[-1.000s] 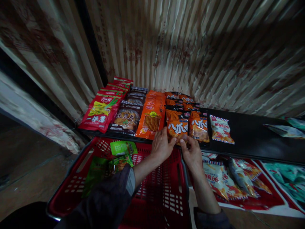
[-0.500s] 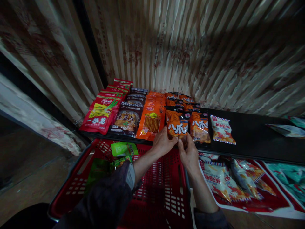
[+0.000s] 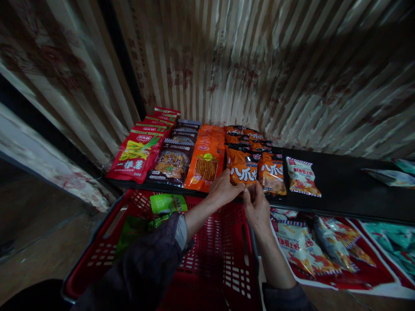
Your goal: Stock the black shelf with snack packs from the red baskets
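Both my hands grip the lower part of an orange snack bag [image 3: 242,166] with white lettering, at the front edge of the black shelf [image 3: 340,185]. My left hand [image 3: 223,189] is closed on its left side, and my right hand [image 3: 257,206] pinches the lower right corner. A matching orange snack bag [image 3: 271,173] stands directly right of it, with more of the same kind behind. To the left is an orange bag of brown sticks [image 3: 205,166], then a dark brown chip bag [image 3: 171,163] and a red snack bag [image 3: 138,155].
Below the shelf sits a red basket [image 3: 233,270] holding green packets [image 3: 168,203]. A white and red snack bag [image 3: 303,176] lies on the shelf to the right. Under it, a box of similar bags [image 3: 296,244] stands beside teal packets [image 3: 394,242]. Corrugated sheeting [image 3: 207,65] backs the shelf.
The orange snack bag in my hands has shifted very slightly to the right and tilted a little. Both hands keep hold of it.
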The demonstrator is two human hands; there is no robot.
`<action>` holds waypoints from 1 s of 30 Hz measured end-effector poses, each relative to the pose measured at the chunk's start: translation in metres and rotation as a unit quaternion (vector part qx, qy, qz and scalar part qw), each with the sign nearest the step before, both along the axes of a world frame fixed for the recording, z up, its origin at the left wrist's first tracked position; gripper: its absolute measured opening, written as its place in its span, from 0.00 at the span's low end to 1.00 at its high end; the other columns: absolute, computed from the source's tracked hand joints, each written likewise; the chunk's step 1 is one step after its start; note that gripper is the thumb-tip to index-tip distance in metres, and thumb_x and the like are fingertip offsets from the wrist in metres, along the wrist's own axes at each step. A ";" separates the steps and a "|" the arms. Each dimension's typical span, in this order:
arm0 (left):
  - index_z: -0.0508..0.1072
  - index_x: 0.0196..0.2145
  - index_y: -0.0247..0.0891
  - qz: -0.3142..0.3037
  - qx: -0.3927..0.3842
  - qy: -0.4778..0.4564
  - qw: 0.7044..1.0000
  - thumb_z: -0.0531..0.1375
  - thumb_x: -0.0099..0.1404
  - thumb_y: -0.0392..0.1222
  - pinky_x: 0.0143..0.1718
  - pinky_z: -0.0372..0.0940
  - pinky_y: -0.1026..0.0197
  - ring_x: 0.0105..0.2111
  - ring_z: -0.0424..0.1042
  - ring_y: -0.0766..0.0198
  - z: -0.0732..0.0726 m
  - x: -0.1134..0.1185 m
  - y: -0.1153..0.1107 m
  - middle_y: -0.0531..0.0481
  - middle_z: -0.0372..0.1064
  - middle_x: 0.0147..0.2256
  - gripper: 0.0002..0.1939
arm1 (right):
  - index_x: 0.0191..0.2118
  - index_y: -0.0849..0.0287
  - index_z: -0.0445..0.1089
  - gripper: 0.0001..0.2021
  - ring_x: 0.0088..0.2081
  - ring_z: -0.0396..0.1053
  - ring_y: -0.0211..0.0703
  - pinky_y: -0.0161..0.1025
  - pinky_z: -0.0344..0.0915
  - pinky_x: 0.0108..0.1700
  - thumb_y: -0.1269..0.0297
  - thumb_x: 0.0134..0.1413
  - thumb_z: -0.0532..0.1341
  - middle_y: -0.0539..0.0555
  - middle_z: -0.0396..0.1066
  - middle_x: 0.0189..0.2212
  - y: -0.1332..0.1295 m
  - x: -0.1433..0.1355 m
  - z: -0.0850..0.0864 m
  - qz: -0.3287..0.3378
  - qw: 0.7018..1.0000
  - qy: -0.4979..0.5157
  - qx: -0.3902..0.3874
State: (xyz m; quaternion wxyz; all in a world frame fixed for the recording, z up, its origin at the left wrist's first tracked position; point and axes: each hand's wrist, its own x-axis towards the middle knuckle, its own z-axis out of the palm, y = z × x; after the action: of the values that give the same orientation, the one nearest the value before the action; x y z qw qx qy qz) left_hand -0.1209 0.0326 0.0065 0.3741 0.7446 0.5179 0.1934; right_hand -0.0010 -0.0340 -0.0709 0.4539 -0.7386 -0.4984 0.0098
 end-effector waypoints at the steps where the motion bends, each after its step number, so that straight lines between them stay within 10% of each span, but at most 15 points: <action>1: 0.63 0.57 0.37 0.001 0.000 -0.001 1.000 0.60 0.60 0.50 0.53 0.66 0.55 0.53 0.71 0.52 0.000 0.000 0.000 0.41 0.70 0.56 0.29 | 0.61 0.71 0.61 0.34 0.51 0.73 0.58 0.52 0.70 0.51 0.46 0.61 0.51 0.69 0.74 0.50 0.000 0.000 0.000 0.001 1.000 0.001 0.004; 30: 0.65 0.55 0.38 -0.024 0.001 0.000 1.000 0.60 0.61 0.46 0.50 0.66 0.56 0.51 0.72 0.54 0.010 0.006 0.008 0.42 0.72 0.53 0.25 | 0.66 0.68 0.54 0.34 0.56 0.70 0.58 0.54 0.69 0.53 0.48 0.63 0.50 0.69 0.70 0.55 0.007 0.000 -0.003 0.005 1.000 -0.002 0.013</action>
State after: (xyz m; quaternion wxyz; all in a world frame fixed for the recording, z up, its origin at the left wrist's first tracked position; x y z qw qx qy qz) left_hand -0.1153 0.0408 0.0170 0.3783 0.7570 0.4998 0.1847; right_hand -0.0008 -0.0270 -0.0741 0.4626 -0.7302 -0.5028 0.0038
